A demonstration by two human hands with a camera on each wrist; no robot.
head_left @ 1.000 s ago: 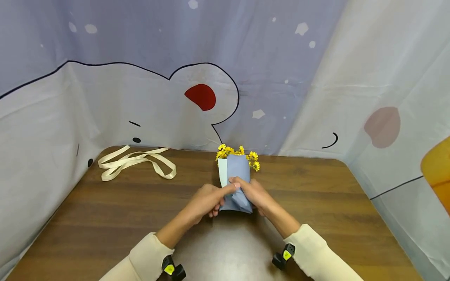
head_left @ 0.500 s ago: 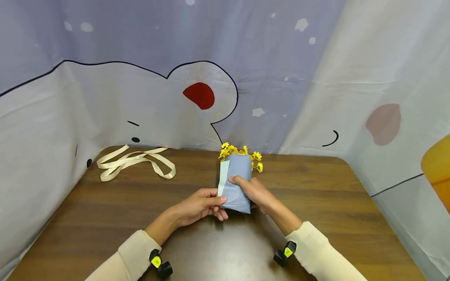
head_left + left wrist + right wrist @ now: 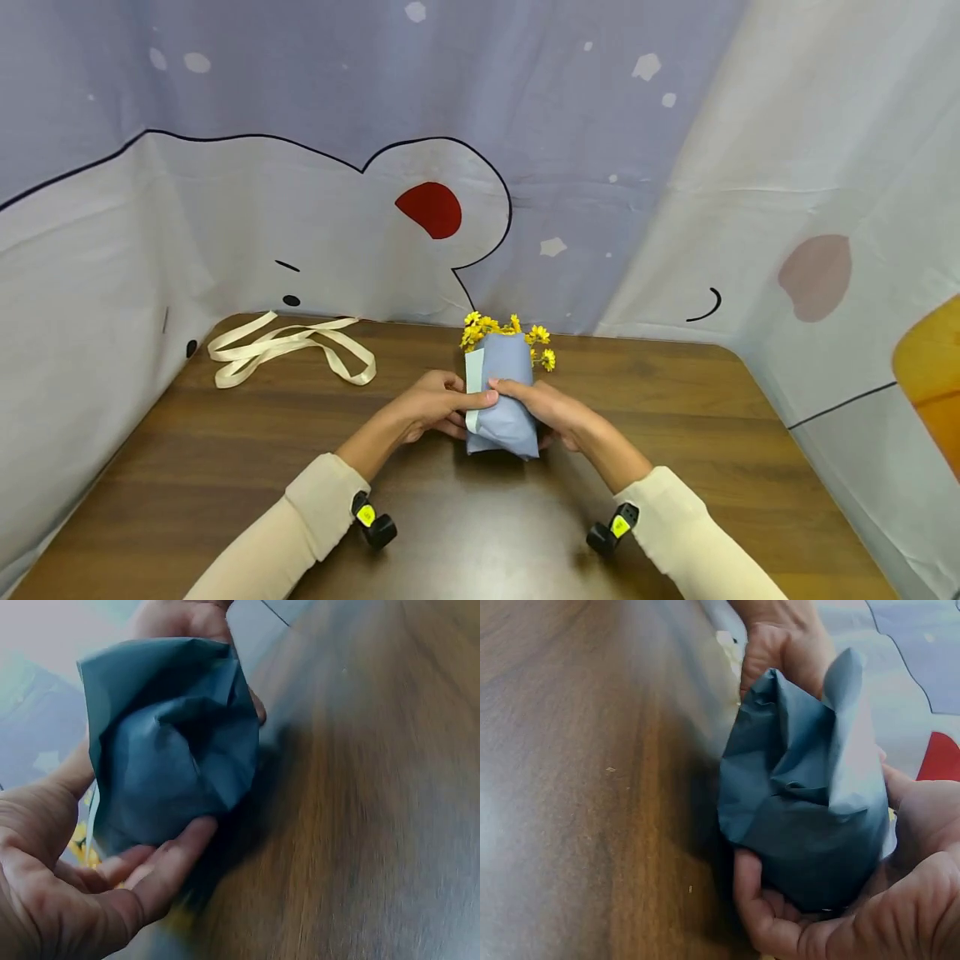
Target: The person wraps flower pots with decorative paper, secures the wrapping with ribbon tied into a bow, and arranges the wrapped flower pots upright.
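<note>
A bunch of yellow flowers (image 3: 538, 335) pokes out of the far end of a blue-grey paper wrap (image 3: 512, 360), which has a pale mint strip along its left edge. My left hand (image 3: 431, 404) grips the wrap from the left, thumb across the front and fingers behind. From the right, my right hand (image 3: 555, 410) holds it too, its thumb close to the left one. Both wrist views look at the wrap's near end, where the paper (image 3: 165, 750) is folded and creased. Fingers of the right hand (image 3: 780, 922) curl under it. The stems are hidden inside.
A cream ribbon (image 3: 258, 348) lies loosely looped at the table's far left. The brown wooden table (image 3: 660, 433) ends at a printed cloth backdrop (image 3: 592, 192) behind and at the sides.
My left hand let its thumb down toward the wrap's lower left edge, then came back up and across its front. The lower paper shifted, and the right hand kept its hold.
</note>
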